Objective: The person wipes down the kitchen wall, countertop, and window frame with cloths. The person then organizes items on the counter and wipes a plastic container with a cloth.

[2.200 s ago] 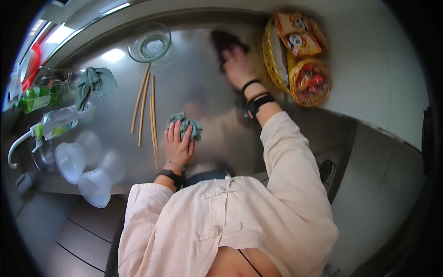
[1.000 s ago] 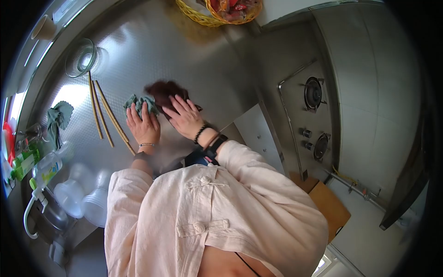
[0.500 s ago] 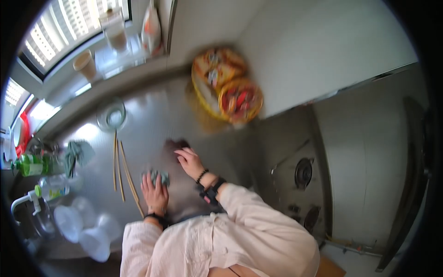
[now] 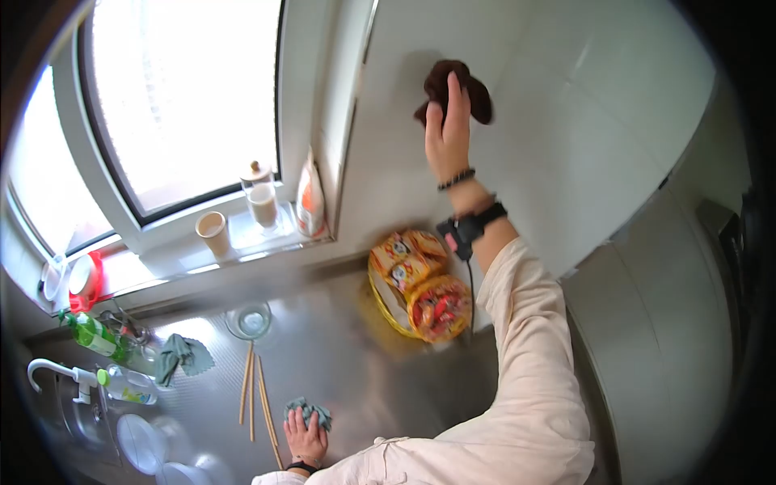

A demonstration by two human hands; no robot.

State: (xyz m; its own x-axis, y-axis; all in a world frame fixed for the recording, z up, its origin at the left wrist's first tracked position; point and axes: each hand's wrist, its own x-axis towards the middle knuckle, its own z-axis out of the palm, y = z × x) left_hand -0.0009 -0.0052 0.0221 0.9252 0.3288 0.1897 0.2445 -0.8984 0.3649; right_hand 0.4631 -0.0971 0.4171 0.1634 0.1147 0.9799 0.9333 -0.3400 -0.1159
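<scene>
High on the pale wall, my right hand (image 4: 449, 137) presses a dark brown cloth (image 4: 477, 99) against the surface, its fingers laid over the folds. Lower down, my left hand (image 4: 305, 436) rests on the steel counter with its fingers over a bunched grey-green cloth (image 4: 318, 414). Part of that cloth is hidden beneath the fingers. Just left of this hand lie several thin wooden sticks (image 4: 251, 392).
A yellow basket (image 4: 378, 295) with packets, and a round tub (image 4: 440, 309), stand against the wall. A glass bowl (image 4: 248, 321), another cloth (image 4: 179, 358), bottles (image 4: 129, 385) and a faucet (image 4: 79, 377) are at left. A paper cup (image 4: 212, 233) stands on the windowsill.
My right hand has lifted the brown cloth from the counter up onto the wall. My left hand stays on the grey-green cloth. The view has tilted upward, showing more window and wall.
</scene>
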